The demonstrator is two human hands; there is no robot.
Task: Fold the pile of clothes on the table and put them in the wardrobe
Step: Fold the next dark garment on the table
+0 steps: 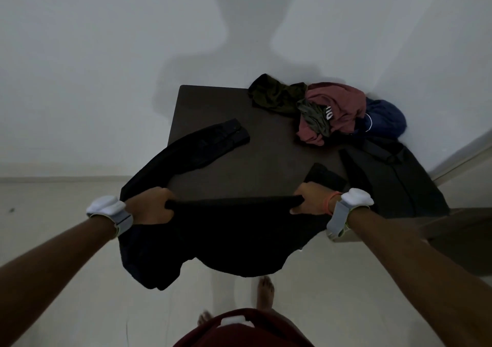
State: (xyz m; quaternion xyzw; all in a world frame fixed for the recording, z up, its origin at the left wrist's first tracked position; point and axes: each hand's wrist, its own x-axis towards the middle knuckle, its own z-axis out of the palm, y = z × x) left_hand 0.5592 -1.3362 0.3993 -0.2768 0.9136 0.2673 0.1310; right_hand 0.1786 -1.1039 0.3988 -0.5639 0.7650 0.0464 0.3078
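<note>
the black long-sleeved cloth garment (226, 232) is so dark in the dim light that its seams and its front or back cannot be made out. its lower hem hangs past the near table edge, ragged against the pale floor (80, 306). the held upper edge runs left to right between the two hands, taut and level, just over the near edge of the dark brown square table (213, 107), and the body drops from it toward the person. one long sleeve (210, 144) arcs from the left hand away and rightward, lying flat on the tabletop with the cuff pointing far-right. the other sleeve (326, 176) shows only as a short dark patch behind the right hand.

the left hand (151, 205) is knuckles up, its fingers curled round the garment's left corner. the right hand (310, 199) clutches the right corner the same way. both forearms reach forward, each with a white strapped wrist device (109, 208), and the right wrist also has an orange thread band (332, 200).

at the table's far right corner lies a heap: an olive-green crumpled garment (271, 96), a maroon garment with white print (338, 104) partly folded under, and a blue garment (386, 117) against the wall. nearer, a dark grey flat garment (394, 179) drapes over the right edge. bare feet (266, 293) show below.
</note>
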